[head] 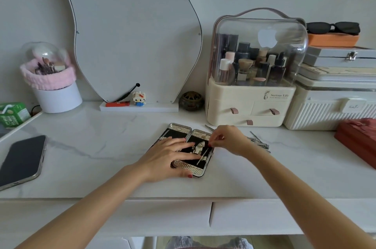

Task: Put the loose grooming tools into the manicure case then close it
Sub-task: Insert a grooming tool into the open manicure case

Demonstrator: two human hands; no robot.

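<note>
— Where's the open silver manicure case with the black lining (184, 148)?

— Flat on the white marble-look tabletop (101, 136), in front of the cream cosmetics organiser (250, 104).

— And the hands?

— The left hand (168, 157) lies on the case with straight fingers. The right hand (227, 139) pinches a thin metal tool (203, 155) over its right half (loose metal grooming tools (258, 140) lie just right of the case).

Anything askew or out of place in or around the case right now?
One slim tool lies slanted across the right half of the open manicure case, apparently not yet strapped in; the right hand pinches its top end. Several loose tools lie scattered on the desk behind that hand.
</note>
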